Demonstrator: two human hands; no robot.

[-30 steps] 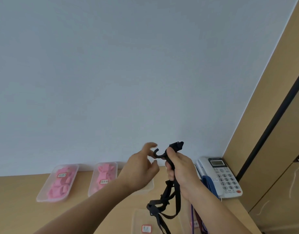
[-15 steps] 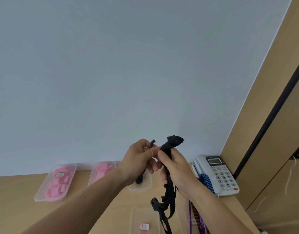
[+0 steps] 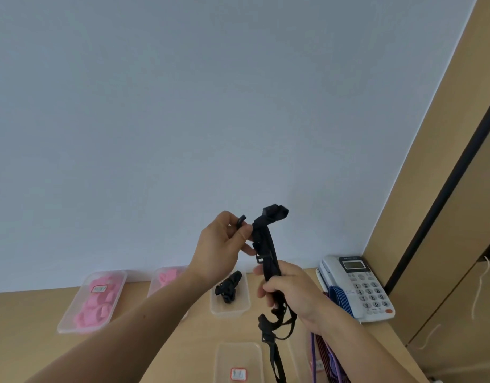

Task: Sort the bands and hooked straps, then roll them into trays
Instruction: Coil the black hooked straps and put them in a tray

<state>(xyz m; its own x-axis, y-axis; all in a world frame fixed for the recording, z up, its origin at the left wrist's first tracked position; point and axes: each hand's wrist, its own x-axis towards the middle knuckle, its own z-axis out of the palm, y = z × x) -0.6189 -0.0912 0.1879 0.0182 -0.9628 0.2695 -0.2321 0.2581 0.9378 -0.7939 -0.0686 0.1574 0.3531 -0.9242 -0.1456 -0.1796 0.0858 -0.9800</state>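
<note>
Head view, near to far. Closest in, a clear tray point(image 3: 224, 360) with a red-bordered label point(image 3: 238, 374) sits on the tan surface point(image 3: 44, 341). The loose tail of the black hooked strap point(image 3: 263, 239) hangs in front of the tray's right side and runs off the bottom edge. Right of that, striped bands point(image 3: 324, 355) in purple and red lie on the surface, partly under the right forearm.

Right hand point(image 3: 293, 294): fingers curled round the strap bundle, firm grip, a few loops dangling just below the fist. Strap is up in the air, not in any tray. From the right hand it rises to a bunched end point(image 3: 275, 212) at the top. Left hand point(image 3: 221, 244) is higher and just left of it, thumb and fingers pinching a hook point(image 3: 241, 221) at the strap's upper part.

Behind the hands, a small clear tray point(image 3: 245, 302) holds one rolled black strap point(image 3: 227, 288). Further left are two trays with pink rolls point(image 3: 97, 302): the left tray point(image 3: 69, 319) is fully visible, the second tray point(image 3: 155, 283) is partly hidden by the left forearm.

Far right, a white desk phone point(image 3: 357, 286) sits in the corner, with a blue striped band point(image 3: 339, 295) lying at its left edge. Pale blue wall point(image 3: 183, 106) behind, wood panel point(image 3: 431, 189) on the right.
</note>
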